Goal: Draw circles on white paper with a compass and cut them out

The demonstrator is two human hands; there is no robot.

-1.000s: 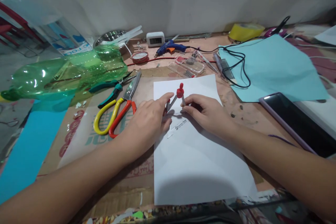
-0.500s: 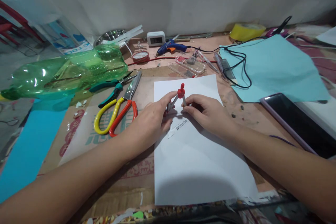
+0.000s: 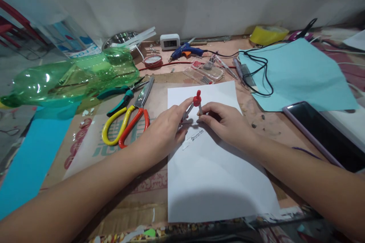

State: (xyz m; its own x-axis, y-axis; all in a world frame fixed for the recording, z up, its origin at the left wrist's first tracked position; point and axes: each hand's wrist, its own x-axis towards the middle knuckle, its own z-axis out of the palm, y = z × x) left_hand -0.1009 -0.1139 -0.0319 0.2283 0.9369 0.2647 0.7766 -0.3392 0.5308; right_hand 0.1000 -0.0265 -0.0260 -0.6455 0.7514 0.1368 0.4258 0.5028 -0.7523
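Note:
A drawing compass (image 3: 197, 101) with a red top stands, legs spread, over the upper part of a white sheet of paper (image 3: 211, 182). My left hand (image 3: 165, 127) is closed on its left leg, the fingertips partly hidden behind the hand. The thumb and forefinger of my right hand (image 3: 222, 121) pinch the other leg low down, near the paper. Just below the compass lies a small clear strip with a printed label (image 3: 196, 136) on the sheet.
Scissors (image 3: 139, 110) and green-handled pliers (image 3: 122, 100) lie left of the paper, below a green plastic bottle (image 3: 76, 76). Behind are a blue glue gun (image 3: 185, 51) and a clear case (image 3: 205, 70). A phone (image 3: 327, 133) and light-blue paper (image 3: 302, 76) lie at right.
Almost nothing differs. Both hands keep their hold on the compass, which has shifted by a tiny amount to the right.

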